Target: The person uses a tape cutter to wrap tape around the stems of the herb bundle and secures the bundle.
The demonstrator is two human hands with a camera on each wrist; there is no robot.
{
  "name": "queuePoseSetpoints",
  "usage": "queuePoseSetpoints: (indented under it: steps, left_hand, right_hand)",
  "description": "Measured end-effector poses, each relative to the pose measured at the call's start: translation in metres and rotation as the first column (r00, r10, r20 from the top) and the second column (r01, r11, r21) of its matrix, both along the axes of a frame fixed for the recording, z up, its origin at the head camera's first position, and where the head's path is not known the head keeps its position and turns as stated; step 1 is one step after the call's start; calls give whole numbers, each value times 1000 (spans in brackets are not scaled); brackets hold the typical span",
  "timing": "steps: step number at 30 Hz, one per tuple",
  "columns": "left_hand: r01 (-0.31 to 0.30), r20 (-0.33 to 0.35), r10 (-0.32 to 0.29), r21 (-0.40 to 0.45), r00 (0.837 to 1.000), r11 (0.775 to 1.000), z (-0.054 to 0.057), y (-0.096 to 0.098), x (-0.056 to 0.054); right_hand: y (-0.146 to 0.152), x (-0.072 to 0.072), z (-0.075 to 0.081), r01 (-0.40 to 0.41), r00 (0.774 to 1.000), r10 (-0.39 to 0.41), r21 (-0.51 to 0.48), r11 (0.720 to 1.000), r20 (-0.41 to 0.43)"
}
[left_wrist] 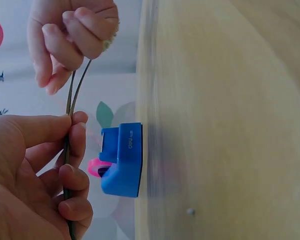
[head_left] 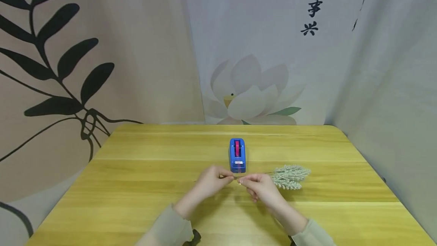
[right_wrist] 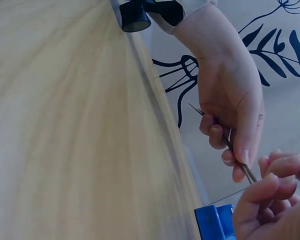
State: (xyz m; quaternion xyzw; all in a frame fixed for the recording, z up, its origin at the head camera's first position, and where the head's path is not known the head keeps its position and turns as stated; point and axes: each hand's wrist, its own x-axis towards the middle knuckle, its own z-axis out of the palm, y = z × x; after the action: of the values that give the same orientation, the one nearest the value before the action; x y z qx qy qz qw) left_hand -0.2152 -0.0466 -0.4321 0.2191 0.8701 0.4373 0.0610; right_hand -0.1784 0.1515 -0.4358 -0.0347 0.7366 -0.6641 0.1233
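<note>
Beige sleeves (head_left: 167,227), left hand (head_left: 210,181) pinching 2 thin stems (left_wrist: 77,92) above a wooden table (head_left: 136,200), right hand (head_left: 262,189) curled beside them, its hold unclear, pale-green flower heads (head_left: 291,178) to its right, blue tape dispenser (head_left: 238,164) just beyond both hands.

We have passage left of the left hand (head_left: 212,181) across the tabletop (head_left: 136,185); the tape dispenser (head_left: 237,155) obstructs forward travel.

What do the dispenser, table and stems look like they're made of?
Dispenser: probably molded plastic, given its smooth, evenly blue body and crisp edges.
Table: wood or wood-look laminate, smooth-looking; streaky grain shows, but the surface alone can't settle which.
Stems: thin, dark and fairly smooth, perhaps dried plant or plastic-coated wire; I can't tell.
</note>
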Motion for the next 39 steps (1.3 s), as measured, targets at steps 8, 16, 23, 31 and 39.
queuePoseSetpoints:
  steps: [8,16,23,31,39]
  left_hand:
    - [-4,16,4,-10,1000,1000,1,2,0]
    - [-6,25,5,2,1000,1000,3,5,3]
    - [11,-80,-16,-58,997,998,4,4,4]
    - [-16,-118,9,-59,993,998,7,3,6]
    - [25,-31,-25,-7,999,1000,6,2,5]
  right_hand:
    - [1,0,-4,8,1000,-8,-20,1000,-9]
    - [1,2,0,30,999,-31,-48,998,-20]
    - [-2,4,-2,52,999,-52,-35,998,-11]
    - [-3,2,-4,52,998,-54,-49,997,-23]
    - [-4,2,-8,87,996,-84,-87,992,40]
